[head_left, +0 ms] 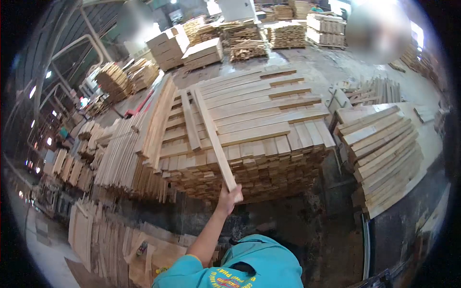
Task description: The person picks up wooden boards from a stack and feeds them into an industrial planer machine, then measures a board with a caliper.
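Note:
My left hand [229,198] is closed around the near end of a long, pale wooden board [214,137]. The board slants away to the far left across the top of a big stack of lumber [259,163], its far part lying over other boards. Left of it, a shorter loose board [190,120] lies at nearly the same slant. Beneath them, rows of boards [240,106] run crosswise, with gaps between some at the left. My right hand is out of view.
To the right, more boards [382,149] lie side by side on a sheet-topped support. Upright-looking strips [122,151] are bundled at the left. Stacked timber [286,34] stands across the floor at the back. Planks [98,235] lie at the lower left.

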A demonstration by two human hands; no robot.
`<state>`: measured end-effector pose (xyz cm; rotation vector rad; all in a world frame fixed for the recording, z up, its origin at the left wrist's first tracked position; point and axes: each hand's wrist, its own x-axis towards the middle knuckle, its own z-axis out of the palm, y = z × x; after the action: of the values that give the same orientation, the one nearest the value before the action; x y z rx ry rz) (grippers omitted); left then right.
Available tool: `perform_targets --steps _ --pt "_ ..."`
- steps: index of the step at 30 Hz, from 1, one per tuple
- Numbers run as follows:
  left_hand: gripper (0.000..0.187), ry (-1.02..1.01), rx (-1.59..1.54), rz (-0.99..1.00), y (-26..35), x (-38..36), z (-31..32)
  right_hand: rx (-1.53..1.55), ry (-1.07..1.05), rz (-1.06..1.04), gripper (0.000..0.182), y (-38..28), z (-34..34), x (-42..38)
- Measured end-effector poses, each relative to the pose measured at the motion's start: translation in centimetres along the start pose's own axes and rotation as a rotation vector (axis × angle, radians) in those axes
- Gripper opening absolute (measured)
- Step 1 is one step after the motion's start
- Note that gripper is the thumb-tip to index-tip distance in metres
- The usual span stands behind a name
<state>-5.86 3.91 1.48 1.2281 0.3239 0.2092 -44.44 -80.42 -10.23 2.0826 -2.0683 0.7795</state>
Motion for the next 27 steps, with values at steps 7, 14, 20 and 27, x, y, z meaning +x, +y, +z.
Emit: perform_targets --steps 7,14,20,27 --pt "0.062 -0.389 0.589 0.122 0.7 -5.4 7.6 -0.006 -0.289 -0.116 0.055 2.2 2.1 2.1" --pt "0.062 -0.915 0.899 0.232 -3.5 -8.9 18.9 0.088 -0.278 0.137 0.049 -3.9 -5.5 -1.5" --pt "0.064 -1.322 1.115 0.173 -9.2 -13.0 26.8 0.002 -0.209 0.140 0.046 -3.9 -6.3 -1.4" --pt "0.063 -1.634 0.958 -0.332 -15.4 -16.7 31.4 -0.012 -0.374 0.202 0.054 -4.1 -7.1 -1.0"
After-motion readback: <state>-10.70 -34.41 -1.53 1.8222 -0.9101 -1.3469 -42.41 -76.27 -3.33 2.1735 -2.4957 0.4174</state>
